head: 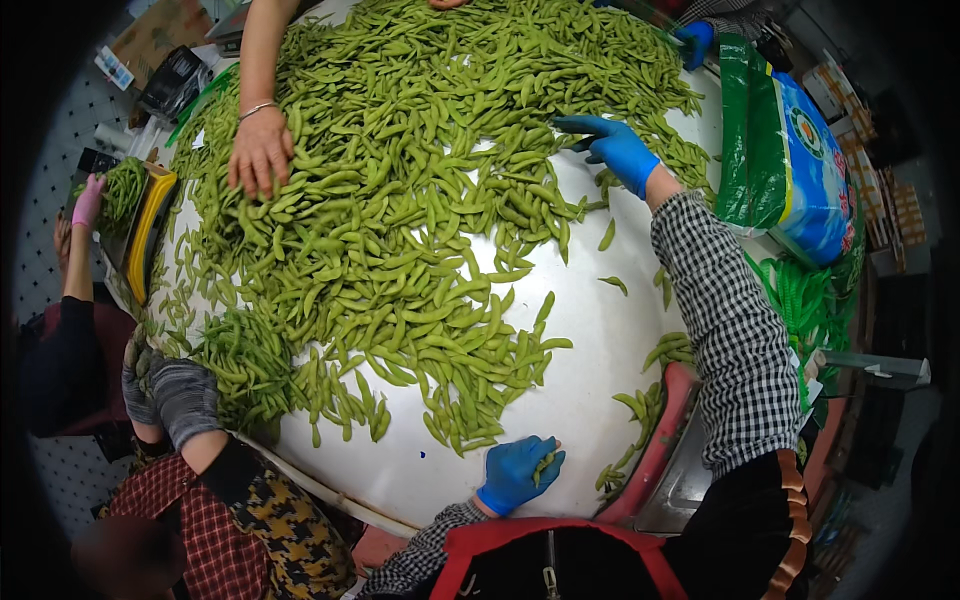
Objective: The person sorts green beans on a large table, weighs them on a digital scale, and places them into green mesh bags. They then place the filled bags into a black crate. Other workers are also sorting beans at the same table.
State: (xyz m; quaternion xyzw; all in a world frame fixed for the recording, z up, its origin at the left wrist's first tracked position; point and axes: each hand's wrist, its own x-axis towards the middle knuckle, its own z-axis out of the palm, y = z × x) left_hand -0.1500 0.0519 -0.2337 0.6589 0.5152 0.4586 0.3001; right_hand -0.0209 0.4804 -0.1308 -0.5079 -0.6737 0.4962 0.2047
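My left hand [517,478], in a blue glove, is near the table's front edge with a few green soybean pods [545,466] in its curled fingers. Farther out, my right hand [613,150], also gloved in blue, stretches over the right side of a large heap of soybean pods [405,195]. Its fingers are apart and I see nothing held in them. Under the heap is a pale, smooth tabletop [592,360]. A few loose pods [613,283] lie between my two hands, towards the right.
A co-worker's bare hand [261,154] rests on the heap. Grey-gloved hands [176,394] are beside a netted bundle of pods [247,364]. A red-edged scoop or tray [675,397], a green and blue printed bag [787,150] and green netting [802,300] are at right.
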